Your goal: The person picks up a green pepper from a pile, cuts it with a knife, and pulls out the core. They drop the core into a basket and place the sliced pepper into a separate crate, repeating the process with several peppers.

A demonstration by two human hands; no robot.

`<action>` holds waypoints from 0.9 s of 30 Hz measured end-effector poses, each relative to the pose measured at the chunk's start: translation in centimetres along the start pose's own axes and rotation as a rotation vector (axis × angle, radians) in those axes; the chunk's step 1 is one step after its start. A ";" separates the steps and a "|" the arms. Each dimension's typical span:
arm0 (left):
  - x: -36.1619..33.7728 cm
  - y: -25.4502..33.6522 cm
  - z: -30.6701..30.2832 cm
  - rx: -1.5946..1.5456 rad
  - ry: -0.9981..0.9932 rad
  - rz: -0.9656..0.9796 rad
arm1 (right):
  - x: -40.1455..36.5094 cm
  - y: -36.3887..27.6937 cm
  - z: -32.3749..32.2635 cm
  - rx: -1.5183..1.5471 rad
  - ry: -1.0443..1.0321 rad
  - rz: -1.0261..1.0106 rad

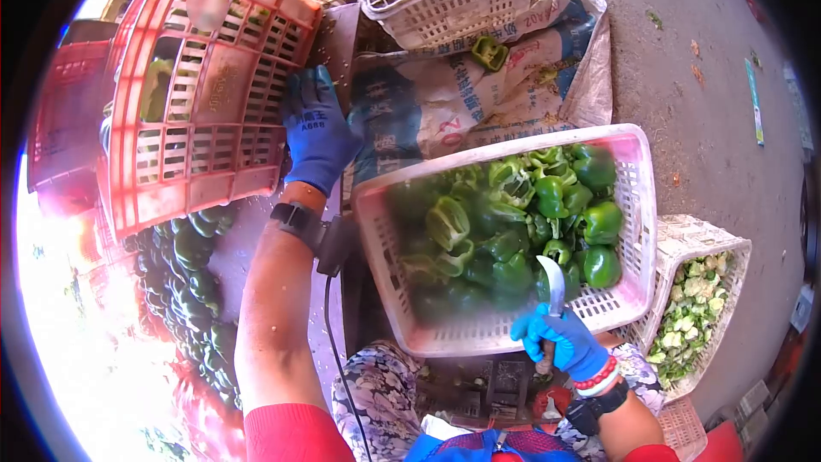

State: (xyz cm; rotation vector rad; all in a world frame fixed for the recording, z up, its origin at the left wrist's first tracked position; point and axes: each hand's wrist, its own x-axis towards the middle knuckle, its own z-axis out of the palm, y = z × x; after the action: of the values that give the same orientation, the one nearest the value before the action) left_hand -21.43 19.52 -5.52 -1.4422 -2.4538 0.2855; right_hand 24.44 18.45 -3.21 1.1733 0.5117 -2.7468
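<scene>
My left hand, in a blue glove with print on its back, lies against the side of a tilted red plastic crate, its fingers stretched out. My right hand, also in a blue glove, is closed round the handle of a curved knife. The blade points up over the near edge of a white crate. Inside that crate are many green bell peppers, some whole and some cut open. Part of its contents on the left looks blurred.
More green bell peppers lie in a pile on the left. A crate on the right holds pale green trimmings. A printed sack with one pepper piece on it lies ahead, before a white crate. A black cable hangs by my left arm.
</scene>
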 end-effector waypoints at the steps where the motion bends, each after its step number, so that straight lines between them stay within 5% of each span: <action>1: 0.0 0.0 0.3 -0.018 0.013 0.010 | 0.5 0.4 0.1 0.009 0.032 -0.033; 11: 0.0 0.0 1.2 -0.222 0.078 0.000 | 4.3 -1.0 4.0 -0.238 0.263 -0.228; 14: 0.2 0.3 0.3 -0.266 0.038 -0.021 | 6.1 -4.0 4.6 -0.527 0.442 -0.522; 19: 0.5 -0.1 0.0 -0.313 0.009 -0.030 | 11.8 -18.5 7.2 -1.253 0.647 -0.863; 21: 0.6 -0.1 -0.1 -0.343 0.005 -0.045 | 17.5 -22.7 6.2 -1.567 0.689 -0.871; 23: 0.7 -0.1 -0.1 -0.353 -0.001 -0.064 | 24.5 -26.0 4.5 -1.908 0.747 -0.545; 25: 0.6 -0.3 -0.1 -0.366 -0.031 -0.075 | 30.2 -28.3 3.8 -1.899 0.691 -0.253; 27: 0.9 -0.4 0.0 -0.380 -0.038 -0.077 | 35.7 -29.2 1.2 -1.999 0.709 -0.180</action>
State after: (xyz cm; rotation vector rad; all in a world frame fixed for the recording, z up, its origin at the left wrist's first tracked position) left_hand -22.20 20.09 -5.30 -1.4851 -2.6912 -0.1825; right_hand -7.91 46.45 -20.47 1.0822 2.3949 -0.5295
